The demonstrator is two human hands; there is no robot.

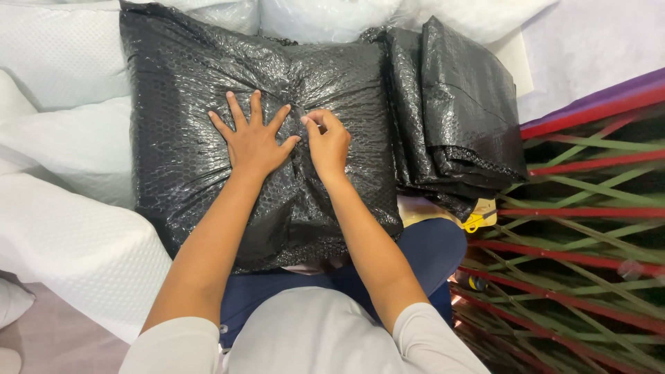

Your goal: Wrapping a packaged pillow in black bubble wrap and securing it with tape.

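A square cushion-shaped bundle wrapped in black bubble wrap (187, 152) lies on my lap. My left hand (253, 142) presses flat on its middle with the fingers spread. Right beside it, my right hand (327, 144) has its fingers curled, pinching the gathered fold of the wrap at the centre seam.
A stack of folded black bubble wrap sheets (457, 118) lies to the right of the bundle. White quilted pillows (69, 173) surround the left and far side. A mat with red and green stripes (589, 242) covers the floor on the right. A yellow object (478, 221) peeks out under the stack.
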